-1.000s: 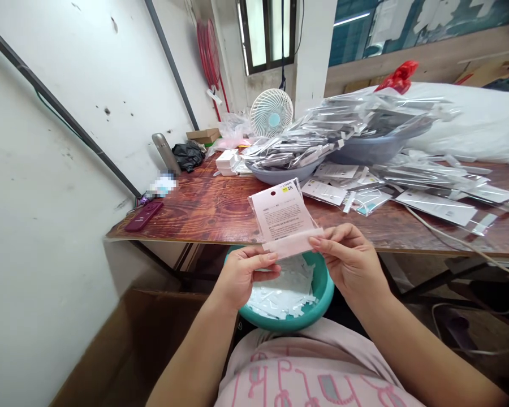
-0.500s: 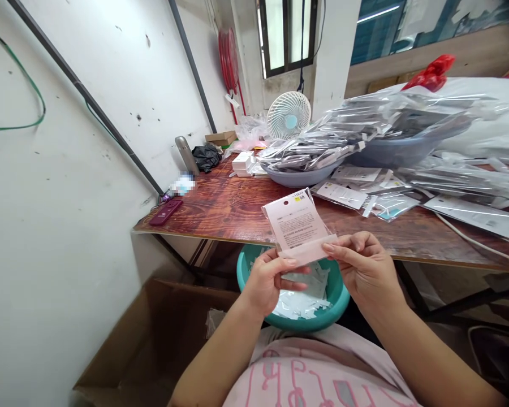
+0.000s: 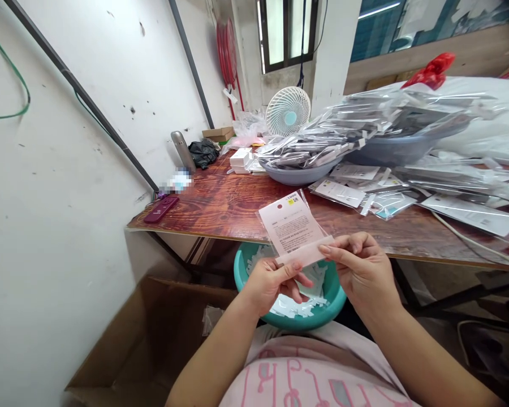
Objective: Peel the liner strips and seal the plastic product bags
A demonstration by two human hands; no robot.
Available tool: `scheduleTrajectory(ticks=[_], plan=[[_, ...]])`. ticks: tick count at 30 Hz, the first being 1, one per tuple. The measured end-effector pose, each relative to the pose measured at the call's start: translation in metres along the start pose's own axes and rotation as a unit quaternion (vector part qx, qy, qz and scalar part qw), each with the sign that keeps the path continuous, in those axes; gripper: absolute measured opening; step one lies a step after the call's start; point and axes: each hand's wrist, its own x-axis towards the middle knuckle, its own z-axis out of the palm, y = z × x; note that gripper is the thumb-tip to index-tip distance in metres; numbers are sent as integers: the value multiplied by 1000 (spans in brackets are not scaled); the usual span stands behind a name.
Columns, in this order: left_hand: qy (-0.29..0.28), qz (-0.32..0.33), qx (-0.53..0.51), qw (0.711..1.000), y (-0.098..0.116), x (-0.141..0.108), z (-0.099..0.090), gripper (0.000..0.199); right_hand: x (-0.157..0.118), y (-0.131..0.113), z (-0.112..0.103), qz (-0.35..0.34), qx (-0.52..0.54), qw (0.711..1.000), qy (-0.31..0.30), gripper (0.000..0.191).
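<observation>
A white printed card in a clear plastic bag [image 3: 292, 226] is held up between both hands above the near table edge. Across its lower edge runs a whitish folded strip. My left hand [image 3: 274, 282] pinches the strip's left part, thumb in front, with the other fingers partly spread behind and below. My right hand [image 3: 360, 265] grips the strip's right end between thumb and curled fingers. Under the hands stands a teal basin [image 3: 337, 302] holding many white paper strips, partly hidden by my hands.
On the wooden table [image 3: 212, 209] are grey-blue basins [image 3: 297, 176] heaped with plastic-wrapped packages, bagged cards [image 3: 339, 191], a small fan [image 3: 289, 113], a maroon phone-like object [image 3: 161, 209] and a metal bottle [image 3: 182, 151]. An open cardboard box [image 3: 152, 316] stands at lower left.
My left thumb has slid a little right along the strip, and its fingers have curled lower. The view has shifted slightly. Both hands keep hold of the bagged card.
</observation>
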Motion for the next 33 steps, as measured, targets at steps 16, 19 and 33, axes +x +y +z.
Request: scheduleTrajectory(ticks=[16, 19, 33], plan=[[19, -4, 11, 1000, -3, 16, 4, 38, 10, -5, -10, -21, -7, 1000, 21, 51], [39, -3, 50, 998, -5, 22, 1, 40, 13, -1, -13, -18, -11, 1000, 22, 50], [91, -6, 47, 995, -6, 54, -2, 34, 42, 14, -31, 44, 0, 997, 65, 57]])
